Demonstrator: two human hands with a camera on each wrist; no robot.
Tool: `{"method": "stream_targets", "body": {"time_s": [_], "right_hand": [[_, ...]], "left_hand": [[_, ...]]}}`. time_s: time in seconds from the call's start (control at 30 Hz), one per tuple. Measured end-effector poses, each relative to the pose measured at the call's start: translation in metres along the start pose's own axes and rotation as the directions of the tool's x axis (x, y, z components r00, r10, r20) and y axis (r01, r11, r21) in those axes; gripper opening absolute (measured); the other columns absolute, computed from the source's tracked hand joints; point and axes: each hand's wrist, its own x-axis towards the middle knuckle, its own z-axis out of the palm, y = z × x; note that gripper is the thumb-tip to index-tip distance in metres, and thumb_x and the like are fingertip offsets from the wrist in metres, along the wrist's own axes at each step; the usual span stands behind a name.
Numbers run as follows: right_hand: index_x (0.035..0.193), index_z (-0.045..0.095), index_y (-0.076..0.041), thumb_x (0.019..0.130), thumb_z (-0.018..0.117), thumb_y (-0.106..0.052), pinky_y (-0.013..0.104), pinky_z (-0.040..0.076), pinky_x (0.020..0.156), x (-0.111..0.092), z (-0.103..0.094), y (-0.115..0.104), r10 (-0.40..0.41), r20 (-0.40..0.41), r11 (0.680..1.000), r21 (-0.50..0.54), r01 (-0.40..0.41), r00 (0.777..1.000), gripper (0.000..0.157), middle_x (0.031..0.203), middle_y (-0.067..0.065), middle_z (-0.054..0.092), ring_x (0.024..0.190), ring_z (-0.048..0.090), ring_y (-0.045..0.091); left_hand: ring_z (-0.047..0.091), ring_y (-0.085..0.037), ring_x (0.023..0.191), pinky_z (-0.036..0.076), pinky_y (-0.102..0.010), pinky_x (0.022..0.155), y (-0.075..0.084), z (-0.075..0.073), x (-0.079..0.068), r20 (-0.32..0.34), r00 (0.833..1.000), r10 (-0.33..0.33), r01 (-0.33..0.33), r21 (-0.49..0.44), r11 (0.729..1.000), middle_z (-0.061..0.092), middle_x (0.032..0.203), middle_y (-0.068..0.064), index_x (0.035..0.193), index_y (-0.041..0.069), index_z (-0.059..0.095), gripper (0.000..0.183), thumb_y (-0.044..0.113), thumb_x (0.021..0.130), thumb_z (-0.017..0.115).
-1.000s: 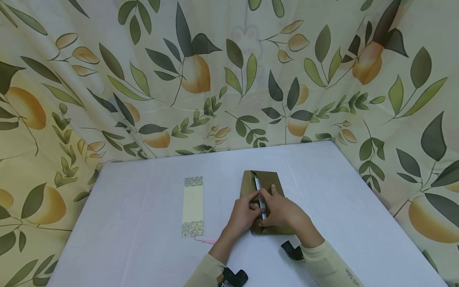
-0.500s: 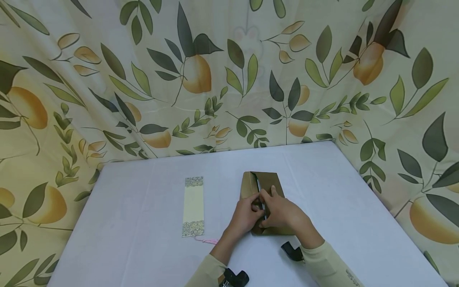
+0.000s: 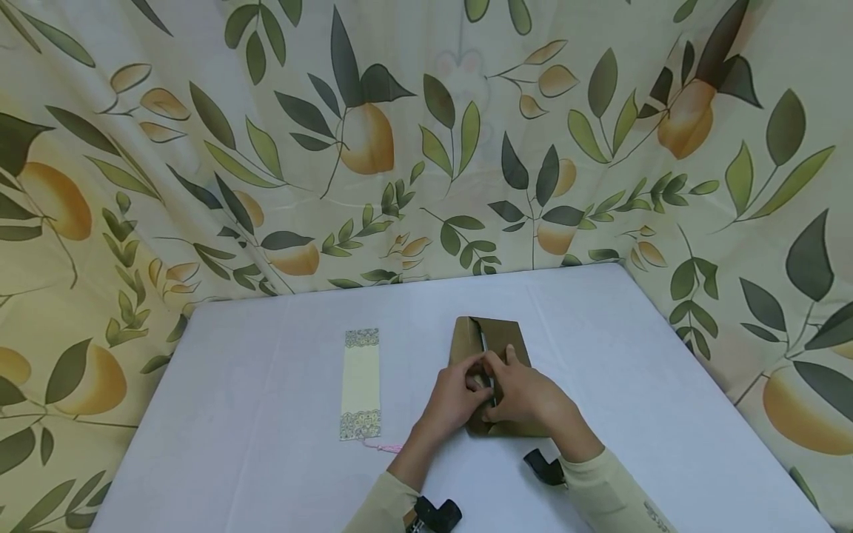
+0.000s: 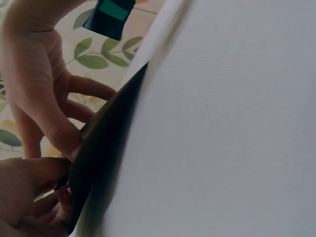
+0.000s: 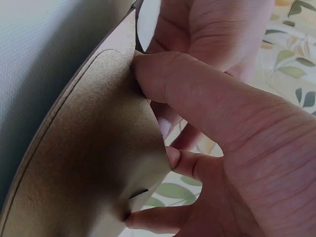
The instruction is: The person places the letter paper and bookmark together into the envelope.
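A brown paper envelope lies on the table under both hands, with a long slit-like opening running lengthwise. My left hand has its fingers curled at this opening, pinching the edge. From the other side, my right hand grips the same edge, its fingertips close to the left ones. In the right wrist view, the right thumb presses the rim of the shiny brown panel, and something white shows past its edge. The left wrist view has the envelope's dark side. Most of the opening is hidden by fingers.
To the left lies a pale bookmark with patterned ends and a pink tassel. Black wrist cameras hang at both sleeves. A fruit-and-leaf curtain stands behind the white table.
The white strip inside the envelope's opening has narrowed to a thin line. Both hands stay at nearly the same place, with slight finger movement.
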Motion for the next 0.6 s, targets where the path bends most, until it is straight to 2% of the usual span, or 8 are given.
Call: {"method": "stream_targets", "body": {"time_s": [0.1, 0.3, 0.43, 0.6], "right_hand": [[0.137, 0.046, -0.006, 0.075, 0.094, -0.028, 0.049, 0.054, 0.067, 0.001, 0.0, 0.001, 0.007, 0.001, 1.0, -0.009, -0.007, 1.0, 0.081, 0.15, 0.053, 0.017, 0.088, 0.069, 0.039], [0.119, 0.049, -0.011, 0.073, 0.095, -0.027, 0.047, 0.054, 0.065, 0.001, -0.001, 0.001, -0.001, -0.008, 1.0, -0.009, 0.001, 1.0, 0.067, 0.148, 0.054, 0.019, 0.085, 0.069, 0.037], [0.117, 0.048, -0.011, 0.073, 0.095, -0.027, 0.046, 0.053, 0.064, 0.001, 0.0, 0.001, -0.003, -0.01, 1.0, -0.019, 0.002, 1.0, 0.066, 0.148, 0.054, 0.02, 0.082, 0.069, 0.035], [0.116, 0.048, -0.009, 0.074, 0.095, -0.027, 0.042, 0.051, 0.061, 0.0, 0.0, -0.001, 0.009, -0.007, 1.0, -0.02, -0.009, 1.0, 0.065, 0.149, 0.053, 0.021, 0.074, 0.065, 0.028]], "left_hand": [[0.063, -0.002, 0.07, 0.052, -0.023, 0.061, 0.003, -0.005, 0.0, -0.003, 1.0, 0.008, -0.008, 0.008, 1.0, 0.072, 0.091, 0.0, 0.141, 0.011, 0.063, 0.058, 0.001, 0.088, 0.082], [0.066, -0.003, 0.078, 0.054, -0.023, 0.068, 0.007, -0.018, 0.0, 0.014, 1.0, 0.008, -0.008, 0.002, 1.0, 0.07, 0.123, -0.008, 0.14, 0.008, 0.063, 0.053, 0.0, 0.09, 0.079], [0.069, -0.012, 0.09, 0.056, -0.025, 0.074, 0.006, -0.032, 0.0, 0.057, 0.998, 0.002, -0.002, 0.003, 1.0, 0.07, 0.123, -0.008, 0.134, 0.007, 0.066, 0.045, 0.001, 0.091, 0.078], [0.067, -0.016, 0.09, 0.055, -0.028, 0.076, 0.001, -0.049, 0.002, 0.094, 0.996, 0.01, -0.012, 0.02, 1.0, 0.072, 0.117, -0.01, 0.128, 0.002, 0.068, 0.039, 0.001, 0.09, 0.078]]}}
